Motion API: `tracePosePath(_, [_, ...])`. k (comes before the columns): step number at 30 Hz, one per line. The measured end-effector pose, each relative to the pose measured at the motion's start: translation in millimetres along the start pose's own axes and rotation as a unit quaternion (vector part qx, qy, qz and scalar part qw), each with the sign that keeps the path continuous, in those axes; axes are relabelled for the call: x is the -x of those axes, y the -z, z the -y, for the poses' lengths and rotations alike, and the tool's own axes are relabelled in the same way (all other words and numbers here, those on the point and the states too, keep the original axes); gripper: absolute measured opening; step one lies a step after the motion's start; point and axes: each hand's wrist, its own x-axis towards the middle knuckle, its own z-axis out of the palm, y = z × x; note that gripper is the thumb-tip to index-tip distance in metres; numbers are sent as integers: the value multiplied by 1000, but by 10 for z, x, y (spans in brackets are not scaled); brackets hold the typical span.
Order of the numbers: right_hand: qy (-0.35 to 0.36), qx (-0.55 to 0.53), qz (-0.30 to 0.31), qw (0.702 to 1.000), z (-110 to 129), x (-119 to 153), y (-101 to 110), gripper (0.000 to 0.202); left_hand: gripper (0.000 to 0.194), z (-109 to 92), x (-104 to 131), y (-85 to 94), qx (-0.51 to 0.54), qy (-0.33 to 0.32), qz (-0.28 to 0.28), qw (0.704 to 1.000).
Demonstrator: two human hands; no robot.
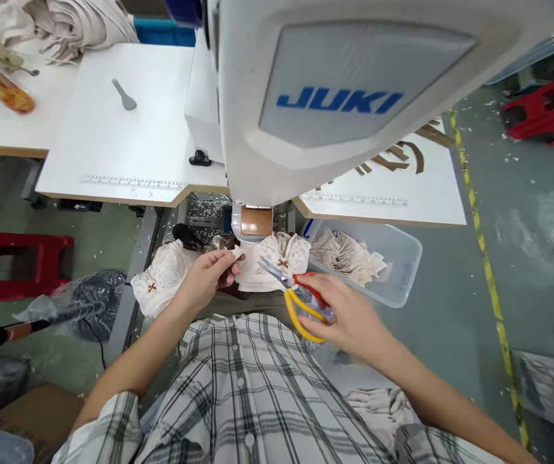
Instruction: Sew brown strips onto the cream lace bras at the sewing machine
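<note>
My left hand (211, 274) pinches the edge of a pale lace fabric piece (257, 267) just below the sewing machine's head. In my right hand (342, 312) is a pair of scissors (300, 299) with one red and one yellow handle. Their blades point up and left towards the fabric, a short gap from my left fingertips; a small brown bow (283, 263) lies close to the tips. More lace fabric (160, 280) with another brown bow rests left of my left wrist.
The white Juki sewing machine (344, 84) overhangs the work. A clear plastic bin (405, 258) with stacked fabric pieces stands at right. Brown strips (390, 161) lie on the right table part, a grey tool (124, 95) on the left. Red stools (15, 264) stand on the floor.
</note>
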Motion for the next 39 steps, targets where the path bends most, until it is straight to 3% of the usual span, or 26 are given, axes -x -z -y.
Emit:
tracePosePath(4, [24, 28, -4, 999, 219, -160, -148, 39, 34, 5, 24, -9, -29, -22, 8, 999])
tracePosePath(11, [54, 22, 8, 998, 197, -383, -215, 39, 25, -18, 31, -12, -100, -38, 9, 994])
tracePosePath(14, [53, -9, 20, 998, 165, -350, -222, 37, 18, -8, 18, 36, -73, -14, 14, 997])
tracePosePath(17, [29, -50, 16, 998, 125, -294, -219, 34, 25, 20, 3, 99, -27, 4, 20, 999])
tracePosePath(23, [-2, -100, 17, 995, 138, -288, -244, 48, 38, 59, -1, 155, 22, -14, -12, 1000])
tracePosePath(32, [7, -122, 32, 992, 263, -538, -377, 46, 32, 72, 37, 145, -92, -45, -40, 994])
tracePosePath(39, [13, -136, 48, 989, 210, -563, -384, 39, 33, 101, 34, 143, -111, -67, -67, 989])
